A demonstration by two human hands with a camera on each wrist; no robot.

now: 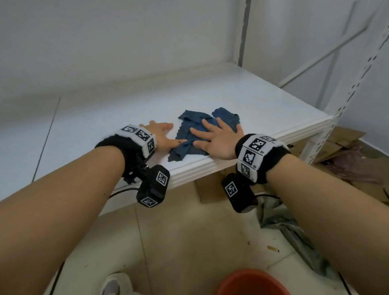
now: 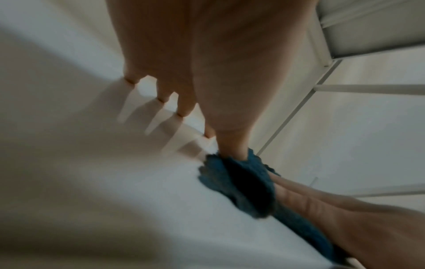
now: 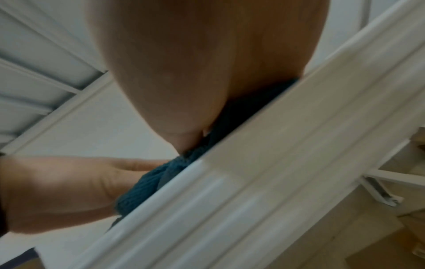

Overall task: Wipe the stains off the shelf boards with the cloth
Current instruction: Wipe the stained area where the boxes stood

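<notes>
A crumpled dark blue cloth (image 1: 193,130) lies on the white shelf board (image 1: 254,101), near its front edge. My right hand (image 1: 215,134) lies flat on the cloth with its fingers spread and straight. My left hand (image 1: 162,135) rests flat on the board just left of the cloth, its thumb touching the cloth's left edge. In the left wrist view the thumb sits on the cloth (image 2: 239,183) and the straight fingers (image 2: 161,91) touch the board. The right wrist view shows the cloth (image 3: 147,183) bunched at the board's front lip (image 3: 253,182). No stain is plainly visible.
A white perforated upright (image 1: 355,85) and diagonal braces stand at the shelf's right end. Flattened cardboard (image 1: 340,144) and grey fabric lie on the floor beneath. A red-orange bucket (image 1: 251,288) sits on the tiled floor by my feet. White wall runs behind the shelf.
</notes>
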